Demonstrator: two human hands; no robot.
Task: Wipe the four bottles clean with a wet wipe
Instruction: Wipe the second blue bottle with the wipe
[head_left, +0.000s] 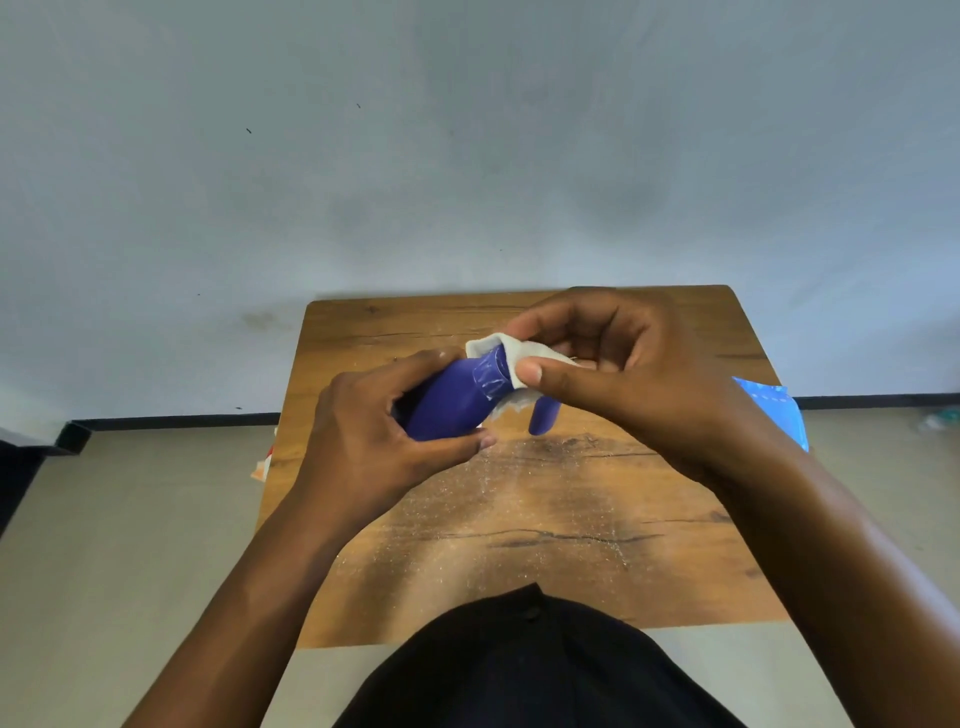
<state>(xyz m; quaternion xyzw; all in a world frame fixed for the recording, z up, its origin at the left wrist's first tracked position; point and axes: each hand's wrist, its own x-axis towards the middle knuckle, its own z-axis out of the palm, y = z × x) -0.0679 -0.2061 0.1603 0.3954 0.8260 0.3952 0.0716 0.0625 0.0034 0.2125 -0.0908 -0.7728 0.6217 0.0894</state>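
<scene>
Right now your left hand (384, 415) holds a blue bottle (452, 400) at the middle of the frame, above the wooden tabletop (519, 519); its grip is wrapped round the bottle's body, so the base and much of the lower half are hidden behind your fingers and palm. The bottle lies tilted, its neck pointing toward the upper right. Your right hand (618, 364) pinches a white wet wipe (511, 353) between thumb and fingers, and the wipe is folded over the neck end, so you cannot see whether there is a cap under it. A clear band, hard to make out, rings the neck just below the wipe.

Just under your right thumb a second blue shape (544, 415) pokes out, rounded at its lower end; most of it is covered by the hand and wipe, and you cannot tell whether it is another bottle or a cap. At the right edge of the tabletop a light blue packet (774, 410) is mostly hidden behind your right forearm. At the left edge, a small red and white item (264, 465) is cut off by the tabletop and cannot be identified. Your dark garment (535, 670) fills the bottom centre.
</scene>
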